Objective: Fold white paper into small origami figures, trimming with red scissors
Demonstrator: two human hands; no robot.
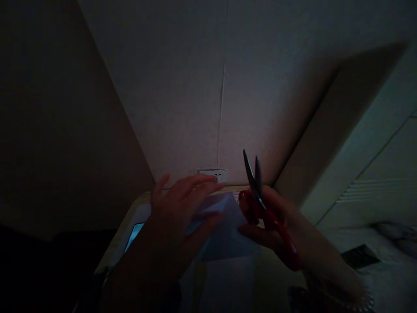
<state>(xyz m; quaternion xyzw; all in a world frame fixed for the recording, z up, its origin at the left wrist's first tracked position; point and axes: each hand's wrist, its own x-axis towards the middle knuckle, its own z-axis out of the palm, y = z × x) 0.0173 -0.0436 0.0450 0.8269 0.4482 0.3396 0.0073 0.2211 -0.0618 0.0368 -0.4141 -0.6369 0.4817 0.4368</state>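
Note:
My right hand (276,221) is closed on a pair of scissors (257,187) with red handles. Their metal blades point up and stand slightly apart. A bluish sheet of paper (228,234) lies between my two hands. Over its left part is my left hand (179,213), blurred, with fingers and thumb spread; whether it touches the paper I cannot tell. Below it lies a paler sheet (228,282) on the small table (146,198).
A lit screen (133,234) shows at the table's left, partly behind my left forearm. A wall socket (213,174) sits just above the table's far edge. Walls enclose the back, and a pale panel (345,126) stands at right. The room is dim.

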